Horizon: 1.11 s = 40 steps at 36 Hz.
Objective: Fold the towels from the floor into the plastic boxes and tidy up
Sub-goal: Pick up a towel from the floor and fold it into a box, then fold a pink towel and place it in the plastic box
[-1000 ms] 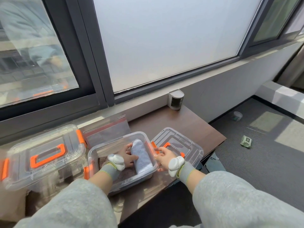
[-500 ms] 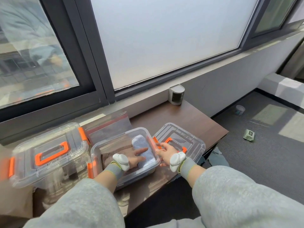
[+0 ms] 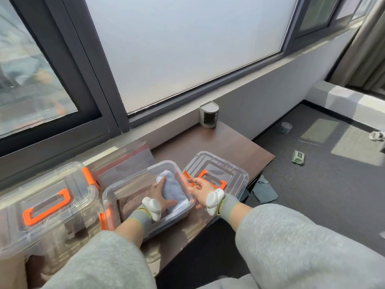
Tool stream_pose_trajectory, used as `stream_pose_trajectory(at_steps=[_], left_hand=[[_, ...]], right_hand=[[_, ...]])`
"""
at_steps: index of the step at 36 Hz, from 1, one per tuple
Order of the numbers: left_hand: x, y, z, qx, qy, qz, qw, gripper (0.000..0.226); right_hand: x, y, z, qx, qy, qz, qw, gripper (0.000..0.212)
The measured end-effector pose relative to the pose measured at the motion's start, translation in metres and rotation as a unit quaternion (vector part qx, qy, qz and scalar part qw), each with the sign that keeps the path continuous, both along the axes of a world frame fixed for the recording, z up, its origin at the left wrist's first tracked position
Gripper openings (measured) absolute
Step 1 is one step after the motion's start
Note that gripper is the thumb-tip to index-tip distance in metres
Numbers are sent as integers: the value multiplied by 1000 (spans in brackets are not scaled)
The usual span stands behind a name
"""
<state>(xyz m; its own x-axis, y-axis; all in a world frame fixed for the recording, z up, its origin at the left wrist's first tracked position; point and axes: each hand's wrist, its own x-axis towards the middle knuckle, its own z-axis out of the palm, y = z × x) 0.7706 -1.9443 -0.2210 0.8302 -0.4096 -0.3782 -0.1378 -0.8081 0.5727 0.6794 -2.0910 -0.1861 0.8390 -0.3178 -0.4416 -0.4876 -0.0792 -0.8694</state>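
On the dark table (image 3: 229, 147) under the window (image 3: 187, 49), your left hand (image 3: 160, 192) lies flat inside the open box (image 3: 129, 178), fingers spread on the folded blue towel (image 3: 175, 190) in its right half, your right hand (image 3: 201, 187) loosely spread against its right rim.

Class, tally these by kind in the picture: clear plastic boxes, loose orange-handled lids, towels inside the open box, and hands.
Clear plastic boxes: 2, the closed box and the open box
Loose orange-handled lids: 1, the lid
Towels in the open box: 2, the blue towel and the brown towel
Hands: 2, the left hand and the right hand
Total: 7
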Motion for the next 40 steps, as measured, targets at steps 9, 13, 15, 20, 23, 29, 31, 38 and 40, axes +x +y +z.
stream_pose_trajectory(at_steps=[9, 13, 15, 20, 23, 29, 31, 38, 40], left_hand=[[16, -1, 19, 50, 33, -39, 997, 102], [24, -12, 48, -2, 63, 47, 997, 72], [26, -22, 66, -65, 69, 118, 988, 61], [17, -64, 99, -179, 94, 148, 968, 49], [-6, -98, 103, -202, 106, 122, 966, 44], [-72, -167, 93, -211, 172, 46, 961, 44], [-88, -187, 90, -198, 186, 41, 962, 44], [-181, -311, 90, -173, 268, -35, 947, 16], [-200, -331, 83, -162, 286, -49, 943, 25]], right_hand=[[4, -2, 6, 11, 21, 6, 1000, 37], [0, 4, -3, 51, 16, -68, 996, 39], [-6, -1, -8, 80, 16, -125, 989, 38], [-42, -32, -19, 110, 66, -217, 968, 41], [-73, -64, -22, 133, 100, -253, 953, 47], [-147, -138, -29, 174, 142, -347, 910, 49], [-166, -155, -31, 177, 145, -359, 905, 47], [-278, -246, -43, 268, 111, -386, 876, 50], [-306, -265, -53, 257, 110, -387, 879, 53]])
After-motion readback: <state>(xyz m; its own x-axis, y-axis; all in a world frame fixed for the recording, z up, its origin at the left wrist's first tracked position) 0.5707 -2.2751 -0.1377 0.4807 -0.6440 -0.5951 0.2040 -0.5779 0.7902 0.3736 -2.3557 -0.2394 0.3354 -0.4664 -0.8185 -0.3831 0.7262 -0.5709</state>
